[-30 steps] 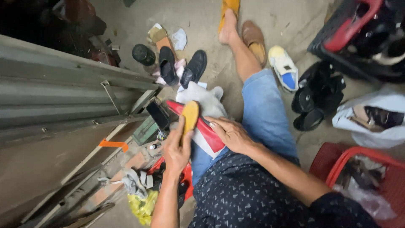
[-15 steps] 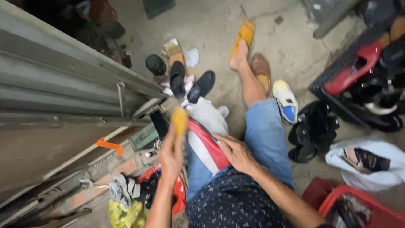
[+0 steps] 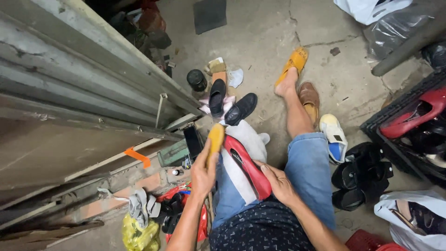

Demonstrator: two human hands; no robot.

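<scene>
Concrete floor (image 3: 325, 37), cracked and dusty, fills the upper half of the frame; corrugated metal shutter (image 3: 69, 83) runs down the left. Seated person, blue jeans, dark patterned shirt, one foot in a yellow sandal (image 3: 292, 62) at upper centre. Left hand (image 3: 204, 172), centre frame: fingers closed around a yellow insole (image 3: 215, 138), held upright just beside the shoe. Right hand (image 3: 278, 183), centre right: fingers wrapped on the heel end of a red flat shoe (image 3: 248, 165), which lies across the lap on a white cloth (image 3: 251, 135), opening upward. Step in hand, by appearance: fitting the insole to the shoe; the insole is not yet inside. Next move would seem to call for lowering the insole toe-first into the opening while the right hand steadies the heel. Nearby: two black shoes (image 3: 227, 102) and a dark tin (image 3: 196, 80) above; brown shoe (image 3: 309, 100), white sneaker (image 3: 334, 139), black sandals (image 3: 362, 176) at right; rags and tools lower left.
</scene>
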